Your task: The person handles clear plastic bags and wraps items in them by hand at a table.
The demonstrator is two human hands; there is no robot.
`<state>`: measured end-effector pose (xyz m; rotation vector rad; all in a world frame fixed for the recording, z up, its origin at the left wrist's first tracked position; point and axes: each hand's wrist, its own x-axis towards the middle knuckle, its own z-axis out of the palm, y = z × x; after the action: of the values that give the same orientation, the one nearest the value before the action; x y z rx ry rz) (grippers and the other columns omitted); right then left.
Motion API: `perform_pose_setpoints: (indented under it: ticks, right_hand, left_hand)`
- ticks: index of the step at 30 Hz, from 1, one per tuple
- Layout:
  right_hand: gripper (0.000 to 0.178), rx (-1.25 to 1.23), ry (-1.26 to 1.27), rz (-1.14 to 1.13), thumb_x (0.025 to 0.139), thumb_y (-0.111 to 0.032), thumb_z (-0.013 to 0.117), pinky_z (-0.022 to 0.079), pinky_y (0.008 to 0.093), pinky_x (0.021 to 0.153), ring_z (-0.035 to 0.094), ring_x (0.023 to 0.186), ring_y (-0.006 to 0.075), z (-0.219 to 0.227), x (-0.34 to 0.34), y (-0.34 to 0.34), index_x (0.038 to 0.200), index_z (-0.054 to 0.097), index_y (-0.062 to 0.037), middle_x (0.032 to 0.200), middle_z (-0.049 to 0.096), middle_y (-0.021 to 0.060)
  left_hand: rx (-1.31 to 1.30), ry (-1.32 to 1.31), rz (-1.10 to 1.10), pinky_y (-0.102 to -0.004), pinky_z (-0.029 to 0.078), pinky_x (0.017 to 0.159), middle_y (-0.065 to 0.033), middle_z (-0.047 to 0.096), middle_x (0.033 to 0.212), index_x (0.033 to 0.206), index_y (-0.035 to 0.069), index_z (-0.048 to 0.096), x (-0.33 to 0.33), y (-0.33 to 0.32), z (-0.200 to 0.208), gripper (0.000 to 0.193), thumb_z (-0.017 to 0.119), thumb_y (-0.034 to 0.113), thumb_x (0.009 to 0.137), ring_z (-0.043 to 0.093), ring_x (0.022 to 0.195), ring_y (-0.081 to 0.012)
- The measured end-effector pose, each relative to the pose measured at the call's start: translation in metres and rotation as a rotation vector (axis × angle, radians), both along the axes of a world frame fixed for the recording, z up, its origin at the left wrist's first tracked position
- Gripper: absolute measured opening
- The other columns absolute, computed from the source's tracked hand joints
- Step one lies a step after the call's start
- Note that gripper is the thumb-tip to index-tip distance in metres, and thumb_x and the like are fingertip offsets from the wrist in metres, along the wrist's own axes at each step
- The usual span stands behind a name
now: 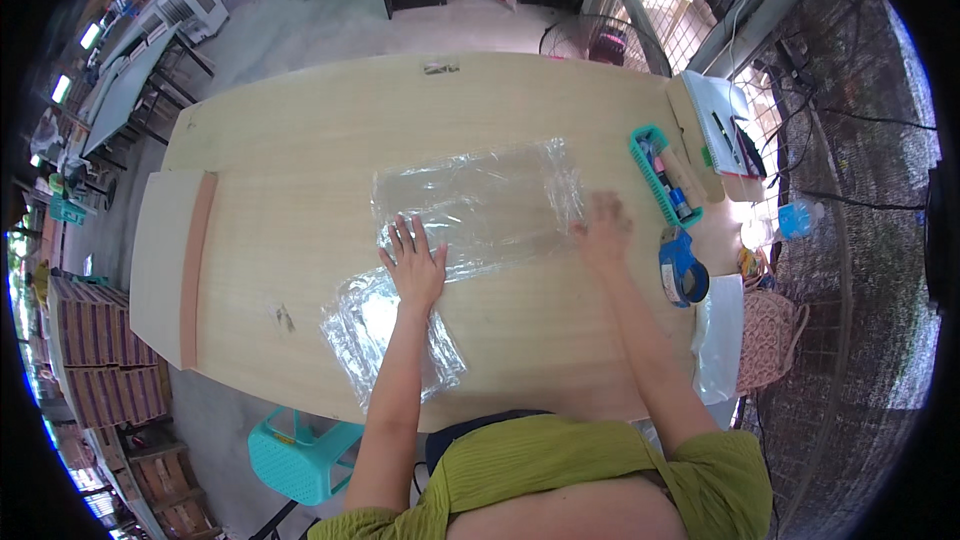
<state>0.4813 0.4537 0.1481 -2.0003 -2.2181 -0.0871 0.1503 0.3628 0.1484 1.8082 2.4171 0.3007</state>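
Note:
A clear plastic bag [480, 190] lies spread flat across the middle of the wooden table [290, 140]. My left hand [415, 265] rests palm down on its near left corner, fingers spread. At the bag's right edge is my right hand [603, 230], blurred by motion, its fingers seeming stretched out with nothing seen in them. Nearer to me, a crinkled pile of folded clear plastic [365, 325] sits partly under my left forearm.
To the right stand a teal basket [655, 175] of pens and tools, a blue tape dispenser [682, 270] and a notebook [715, 105]. A cardboard box [170, 260] is at the left edge. A teal stool [295, 460] stands below the table's near side.

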Motion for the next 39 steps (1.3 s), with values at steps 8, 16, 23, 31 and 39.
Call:
perform_pose_setpoints:
  ticks: [8, 16, 23, 31, 39]
  right_hand:
    - [0.055, -0.341, 0.542, -0.362, 0.073, -0.042, 0.072, 0.049, 0.0437, 0.081, 0.063, 0.095, 0.0392, 0.019, -0.009, 0.054, 0.102, 0.062, 0.004, 0.098, 0.065, 0.0271]
    - [0.046, -0.202, 0.432, -0.214, 0.065, -0.033, 0.077, 0.05, 0.0425, 0.075, 0.066, 0.086, 0.0363, -0.009, -0.026, 0.033, 0.091, 0.066, 0.0039, 0.087, 0.068, 0.022]
    - [0.041, -0.1, 0.679, -0.274, 0.064, -0.017, 0.078, 0.049, 0.0408, 0.074, 0.065, 0.082, 0.0331, -0.017, 0.073, -0.08, 0.096, 0.064, 0.0043, 0.089, 0.067, 0.0206]
    - [0.047, -0.039, 0.379, -0.359, 0.069, -0.02, 0.078, 0.047, 0.0432, 0.083, 0.061, 0.091, 0.0376, -0.023, 0.135, -0.091, 0.105, 0.06, 0.0027, 0.096, 0.064, 0.0221]
    - [0.056, 0.229, 0.296, 0.055, 0.076, -0.023, 0.073, 0.04, 0.0422, 0.097, 0.051, 0.113, 0.0364, 0.065, 0.042, -0.114, 0.123, 0.052, -0.0024, 0.117, 0.056, 0.019]
  left_hand:
    - [-0.073, 0.031, -0.072, -0.0666, 0.006, 0.109, -0.0182, 0.007, 0.157, 0.151, 0.011, 0.013, -0.005, 0.004, 0.003, 0.077, 0.045, 0.049, 0.093, 0.011, 0.144, -0.0367]
    - [0.023, -0.039, 0.015, -0.0705, 0.004, 0.106, -0.0183, 0.004, 0.157, 0.152, 0.017, 0.011, -0.002, -0.017, 0.036, 0.082, 0.053, 0.048, 0.089, 0.01, 0.144, -0.0387]
    - [0.043, -0.073, 0.324, -0.0707, 0.005, 0.106, -0.0153, 0.017, 0.156, 0.148, 0.014, 0.028, -0.026, -0.137, 0.052, 0.074, 0.057, 0.044, 0.087, 0.017, 0.142, -0.0388]
    - [0.221, -0.192, 0.863, -0.0547, 0.036, 0.094, -0.0152, 0.044, 0.128, 0.12, 0.009, 0.05, -0.057, -0.229, 0.043, 0.067, 0.074, 0.048, 0.072, 0.041, 0.121, -0.0353]
    - [0.33, -0.457, 0.647, -0.0412, 0.046, 0.084, -0.0141, 0.059, 0.108, 0.089, 0.004, 0.064, -0.064, -0.244, 0.05, 0.028, 0.072, 0.027, 0.078, 0.058, 0.1, -0.0291]
